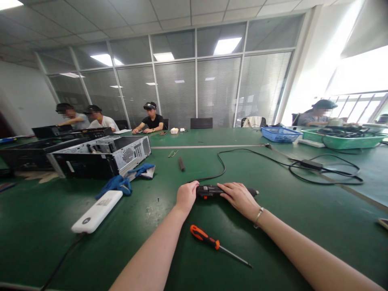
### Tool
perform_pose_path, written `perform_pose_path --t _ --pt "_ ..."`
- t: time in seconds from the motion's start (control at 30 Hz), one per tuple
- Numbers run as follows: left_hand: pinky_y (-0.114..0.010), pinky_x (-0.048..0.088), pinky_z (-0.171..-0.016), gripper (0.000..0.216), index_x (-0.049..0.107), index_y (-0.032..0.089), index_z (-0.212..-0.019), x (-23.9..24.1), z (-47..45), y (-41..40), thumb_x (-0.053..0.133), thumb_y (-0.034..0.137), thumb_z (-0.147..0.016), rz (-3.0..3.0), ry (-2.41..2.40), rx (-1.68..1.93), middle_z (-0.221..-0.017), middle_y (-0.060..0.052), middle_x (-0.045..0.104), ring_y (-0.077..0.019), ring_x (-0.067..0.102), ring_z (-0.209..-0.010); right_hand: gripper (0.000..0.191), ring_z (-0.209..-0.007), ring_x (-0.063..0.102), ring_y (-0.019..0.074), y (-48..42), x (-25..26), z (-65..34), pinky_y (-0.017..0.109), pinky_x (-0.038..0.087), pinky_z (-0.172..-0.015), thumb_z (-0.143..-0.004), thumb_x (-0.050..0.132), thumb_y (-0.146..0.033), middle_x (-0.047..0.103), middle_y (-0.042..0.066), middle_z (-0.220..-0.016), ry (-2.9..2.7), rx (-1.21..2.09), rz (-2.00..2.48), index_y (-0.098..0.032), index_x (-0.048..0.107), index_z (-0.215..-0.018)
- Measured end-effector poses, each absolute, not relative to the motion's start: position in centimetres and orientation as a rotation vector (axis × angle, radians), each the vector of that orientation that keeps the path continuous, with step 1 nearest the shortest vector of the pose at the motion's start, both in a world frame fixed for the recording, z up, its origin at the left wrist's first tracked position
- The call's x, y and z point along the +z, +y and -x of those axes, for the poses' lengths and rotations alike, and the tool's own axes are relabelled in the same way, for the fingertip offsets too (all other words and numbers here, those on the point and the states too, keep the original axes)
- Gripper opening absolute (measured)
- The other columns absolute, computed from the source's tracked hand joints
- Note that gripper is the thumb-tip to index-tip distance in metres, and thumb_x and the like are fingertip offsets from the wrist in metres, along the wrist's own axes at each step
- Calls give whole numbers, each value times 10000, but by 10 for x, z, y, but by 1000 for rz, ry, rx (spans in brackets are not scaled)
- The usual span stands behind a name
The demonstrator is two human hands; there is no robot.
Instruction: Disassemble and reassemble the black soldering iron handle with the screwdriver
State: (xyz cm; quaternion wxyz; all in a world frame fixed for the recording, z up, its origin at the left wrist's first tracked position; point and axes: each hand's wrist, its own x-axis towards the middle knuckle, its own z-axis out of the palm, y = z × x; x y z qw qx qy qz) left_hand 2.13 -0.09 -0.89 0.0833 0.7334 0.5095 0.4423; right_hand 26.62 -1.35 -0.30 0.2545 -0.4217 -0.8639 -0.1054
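Note:
A black corded handheld power tool [210, 190] with an orange switch lies sideways at the middle of the green table. My left hand [187, 197] is closed around its left end, near where the cord comes out. Over the body, towards the metal-tipped right end, my right hand [239, 198] lies with its fingers curled onto the casing; its thumb and underside are hidden. Between my forearms rests a screwdriver [204, 238] with an orange and black handle, its shaft pointing to the lower right. Neither hand touches it.
An open computer case [100, 155], blue gloves [117, 185] and a white box-like device [98, 212] with a cable stand left. The tool's black cord [242, 150] loops right. Farther off are a blue basket [280, 134] and a green basket [342, 141]. Several people sit around.

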Motion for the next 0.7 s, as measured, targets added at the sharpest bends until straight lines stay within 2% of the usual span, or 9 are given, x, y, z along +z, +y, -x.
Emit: perform_pose_path --t 0.33,0.47,0.6,0.7 --pt "-289 469 -807 255 718 250 -946 -3 -25 -6 497 163 -853 -2251 1603 1188 -914 -56 737 -222 669 -822 338 -927 600 209 -14 0 -266 365 489 -809 -883 518 -338 672 75 -1048 -2319 -217 1104 -259 606 -1200" --pt "-280 460 -830 275 703 255 -977 -4 -25 -4 476 153 -861 -2268 1637 1126 -923 -48 732 -213 662 -854 319 -1018 585 232 -13 3 -264 386 486 -877 -860 549 -338 677 74 -1078 -2300 -190 1084 -245 646 -1150" --pt "-283 458 -834 270 694 254 -977 -4 -25 -4 471 150 -865 -2297 1655 1074 -906 -47 728 -215 658 -847 326 -921 638 208 -13 2 -263 363 509 -838 -868 529 -357 686 64 -1067 -2290 -112 1148 -243 647 -1150" --pt "-295 456 -845 255 689 244 -974 -5 -24 -4 474 156 -870 -2326 1639 1058 -914 -61 723 -226 655 -864 335 -936 638 214 -14 0 -263 373 500 -842 -873 522 -357 684 67 -1079 -2297 -146 1147 -243 635 -1166"
